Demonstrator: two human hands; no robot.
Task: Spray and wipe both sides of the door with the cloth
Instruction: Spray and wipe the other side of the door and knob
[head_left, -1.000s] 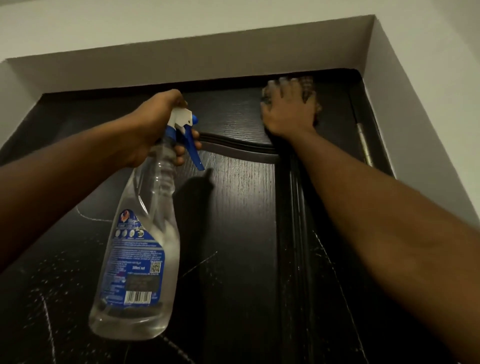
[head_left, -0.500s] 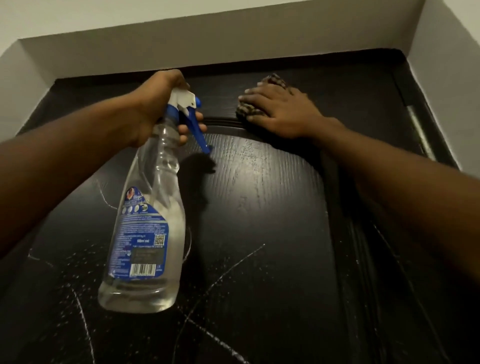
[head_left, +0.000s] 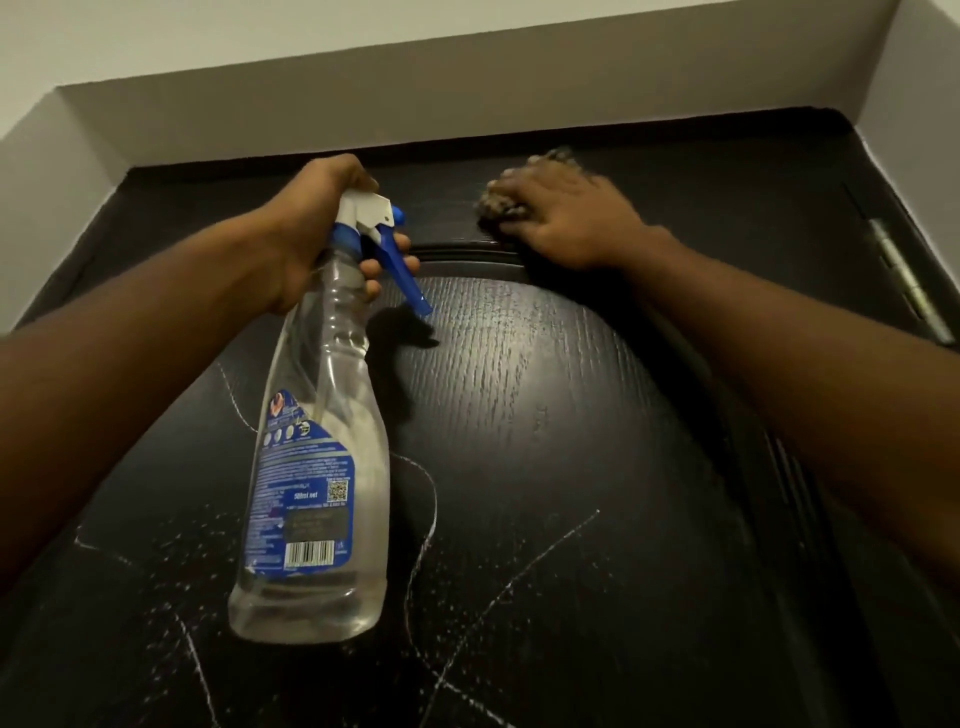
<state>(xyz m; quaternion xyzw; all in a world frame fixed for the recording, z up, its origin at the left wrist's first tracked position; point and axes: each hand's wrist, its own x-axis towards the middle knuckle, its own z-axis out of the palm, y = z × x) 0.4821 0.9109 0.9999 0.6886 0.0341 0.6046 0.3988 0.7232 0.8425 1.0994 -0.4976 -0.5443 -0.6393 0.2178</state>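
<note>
A white-walled recess (head_left: 467, 93) frames the top of a dark, wood-grained door (head_left: 545, 415), seen from below, with a metal hinge (head_left: 904, 275) on its right edge. White spray droplets and thin streaks (head_left: 467, 613) speckle the lower panel. The left hand (head_left: 317, 228) grips the neck of a clear spray bottle (head_left: 322, 467) – fingers curled under the blue trigger, nozzle toward the door. The right hand (head_left: 566, 218) rests palm-down on a patterned cloth (head_left: 501, 200) against the door's upper rail, near the top edge – its fingers are blurred, so pinching or merely pressing cannot be told.
</note>
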